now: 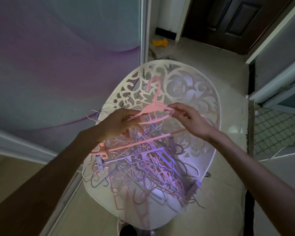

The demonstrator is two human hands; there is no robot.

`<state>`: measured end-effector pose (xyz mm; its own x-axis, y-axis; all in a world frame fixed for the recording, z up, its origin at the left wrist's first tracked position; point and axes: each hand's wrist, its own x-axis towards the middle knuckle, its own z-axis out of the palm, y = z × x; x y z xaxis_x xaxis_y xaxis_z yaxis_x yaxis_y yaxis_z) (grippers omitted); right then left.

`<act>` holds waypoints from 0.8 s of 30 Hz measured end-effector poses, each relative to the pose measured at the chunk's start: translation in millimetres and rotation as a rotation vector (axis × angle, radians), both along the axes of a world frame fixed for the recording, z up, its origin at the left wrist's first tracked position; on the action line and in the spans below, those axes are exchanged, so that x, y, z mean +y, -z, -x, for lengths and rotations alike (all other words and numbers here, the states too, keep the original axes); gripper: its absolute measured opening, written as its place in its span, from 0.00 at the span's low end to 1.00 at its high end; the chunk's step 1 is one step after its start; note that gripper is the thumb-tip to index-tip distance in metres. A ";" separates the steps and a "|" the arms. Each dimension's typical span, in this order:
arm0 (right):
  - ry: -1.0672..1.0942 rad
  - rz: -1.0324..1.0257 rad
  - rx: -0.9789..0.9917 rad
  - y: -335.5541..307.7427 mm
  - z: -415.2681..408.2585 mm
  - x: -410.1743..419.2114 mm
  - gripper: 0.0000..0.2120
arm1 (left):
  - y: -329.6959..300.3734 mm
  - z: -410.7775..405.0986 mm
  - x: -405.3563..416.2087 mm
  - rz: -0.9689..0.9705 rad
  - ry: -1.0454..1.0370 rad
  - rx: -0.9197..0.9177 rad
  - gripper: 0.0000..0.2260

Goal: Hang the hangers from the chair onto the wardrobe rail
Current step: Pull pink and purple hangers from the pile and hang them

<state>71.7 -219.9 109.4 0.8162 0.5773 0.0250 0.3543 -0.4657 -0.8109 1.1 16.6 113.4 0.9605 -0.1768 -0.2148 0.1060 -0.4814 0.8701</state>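
Two bare forearms, no sleeves in view up to the frame edges. Left hand (121,124) and right hand (189,119) without gloves, rings or bracelets; no watch at either wrist. Short, unpainted fingernails where visible. No other clothing visible on the arms.
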 end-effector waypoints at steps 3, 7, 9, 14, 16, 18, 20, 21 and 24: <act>0.099 0.101 -0.311 10.9 4.3 8.9 0.17 | -2.2 32.3 24.3 0.000 -0.112 -0.013 0.11; 0.351 0.044 -0.375 32.3 34.6 15.0 0.13 | 9.4 83.2 59.9 0.061 -0.420 0.067 0.10; 0.336 0.110 -0.315 56.5 60.0 18.0 0.14 | 24.5 110.3 73.2 0.095 -0.597 0.067 0.11; 0.035 0.584 -0.352 136.4 104.7 42.1 0.25 | 68.1 151.9 84.0 0.115 -0.816 0.057 0.13; -0.018 0.777 -0.355 166.1 105.1 54.8 0.32 | 80.7 155.6 77.9 0.133 -0.837 0.045 0.12; -0.036 0.873 -0.381 186.1 102.5 61.4 0.35 | 89.0 157.0 70.3 0.170 -0.844 0.030 0.12; -0.064 0.857 -0.462 194.2 99.9 63.4 0.34 | 94.6 158.7 66.2 0.186 -0.848 0.029 0.11; -0.074 0.828 -0.520 195.1 100.2 64.4 0.32 | 97.7 161.1 66.4 0.190 -0.847 0.030 0.11; -0.054 0.763 -0.589 192.0 103.4 67.6 0.29 | 97.7 166.0 68.6 0.212 -0.850 0.030 0.09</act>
